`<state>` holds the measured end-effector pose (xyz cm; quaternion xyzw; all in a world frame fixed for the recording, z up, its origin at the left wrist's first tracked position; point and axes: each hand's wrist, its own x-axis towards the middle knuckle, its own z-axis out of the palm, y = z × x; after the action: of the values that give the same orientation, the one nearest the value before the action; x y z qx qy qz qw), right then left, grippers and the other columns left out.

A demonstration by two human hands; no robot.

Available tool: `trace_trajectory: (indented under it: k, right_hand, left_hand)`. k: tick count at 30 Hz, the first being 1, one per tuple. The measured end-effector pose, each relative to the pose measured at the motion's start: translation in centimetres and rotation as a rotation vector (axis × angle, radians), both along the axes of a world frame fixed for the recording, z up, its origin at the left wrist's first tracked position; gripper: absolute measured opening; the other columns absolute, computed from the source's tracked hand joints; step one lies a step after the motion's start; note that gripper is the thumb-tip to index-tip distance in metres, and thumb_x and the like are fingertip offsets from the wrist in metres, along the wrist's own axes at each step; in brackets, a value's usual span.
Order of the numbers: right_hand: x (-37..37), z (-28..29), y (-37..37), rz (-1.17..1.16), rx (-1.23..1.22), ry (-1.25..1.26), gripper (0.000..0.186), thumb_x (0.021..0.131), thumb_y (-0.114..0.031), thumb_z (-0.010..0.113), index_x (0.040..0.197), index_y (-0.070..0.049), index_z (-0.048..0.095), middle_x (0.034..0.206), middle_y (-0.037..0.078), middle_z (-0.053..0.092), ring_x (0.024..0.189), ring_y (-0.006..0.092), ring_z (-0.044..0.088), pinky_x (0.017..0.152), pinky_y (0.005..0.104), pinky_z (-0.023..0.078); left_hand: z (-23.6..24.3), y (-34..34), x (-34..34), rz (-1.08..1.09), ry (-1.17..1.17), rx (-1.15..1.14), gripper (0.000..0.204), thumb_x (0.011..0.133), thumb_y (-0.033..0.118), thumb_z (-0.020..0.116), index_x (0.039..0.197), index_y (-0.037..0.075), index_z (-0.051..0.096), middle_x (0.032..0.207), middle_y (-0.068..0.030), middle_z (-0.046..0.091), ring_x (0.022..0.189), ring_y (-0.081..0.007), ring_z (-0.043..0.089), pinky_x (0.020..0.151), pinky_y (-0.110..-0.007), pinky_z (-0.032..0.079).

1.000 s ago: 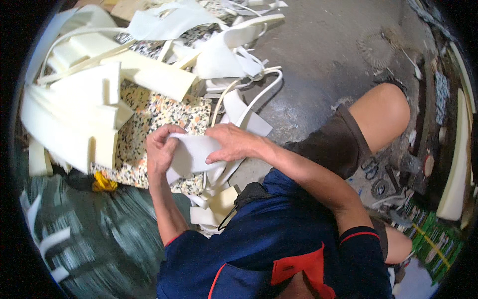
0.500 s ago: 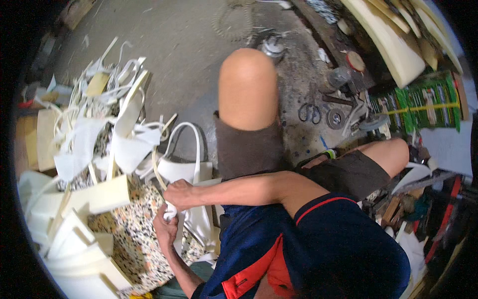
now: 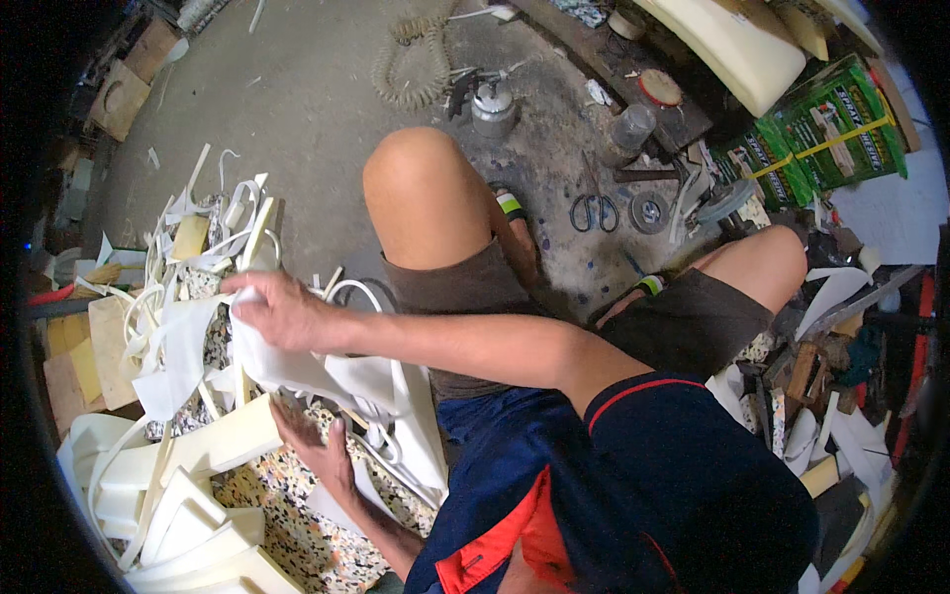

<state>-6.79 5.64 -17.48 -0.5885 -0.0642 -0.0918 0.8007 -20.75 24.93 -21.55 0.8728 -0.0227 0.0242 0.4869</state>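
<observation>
My right arm reaches across to the left, and my right hand (image 3: 282, 312) is closed on a thin white sheet (image 3: 272, 356), which hangs below it over the scrap pile. Nearer to me, my left hand (image 3: 322, 450) has its fingers stretched out and thumb apart, holding nothing. Its fingertips are at the end of a cream foam block (image 3: 233, 436). Under that hand lies a speckled foam slab (image 3: 307, 535). White strips and sheet offcuts (image 3: 178, 346) heap up just beyond my right hand.
On the concrete floor are scissors (image 3: 594, 212), a tape roll (image 3: 649, 212), a metal spray-gun cup (image 3: 493, 109) and a coiled hose (image 3: 406, 64). Green packages (image 3: 841, 129) and long foam pieces (image 3: 732, 49) stand at the far right. My raised knee (image 3: 421, 188) is beside the pile.
My right hand has moved left and away from me, now with the white sheet in it. My left hand has let go of a white piece and spread its fingers. My knee has shifted left.
</observation>
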Motion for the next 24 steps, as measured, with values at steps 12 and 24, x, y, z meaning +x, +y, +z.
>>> trace_trajectory:
  k: [12,24]
  right_hand:
    - [-3.3,6.8,-16.4,-0.311,-0.292,-0.537,0.018,0.079,-0.018,0.072,0.090,-0.003,0.072,0.085,0.013,0.069,0.085,0.0308,0.063,0.080,0.0382,0.049]
    - [-9.4,3.9,-27.0,-0.621,-0.539,-0.234,0.041,0.076,-0.010,0.074,0.115,-0.001,0.064,0.120,0.019,0.063,0.106,0.0335,0.060,0.092,0.0409,0.049]
  left_hand:
    - [9.8,-19.5,10.7,-0.149,0.187,-0.853,0.034,0.101,0.030,0.054,0.123,0.004,0.055,0.102,-0.0104,0.068,0.089,-0.0177,0.067,0.081,-0.031,0.055]
    - [9.8,-32.0,10.0,-0.355,0.002,-0.599,0.027,0.095,0.004,0.060,0.121,-0.002,0.057,0.108,-0.0101,0.067,0.096,-0.0142,0.063,0.083,-0.028,0.050]
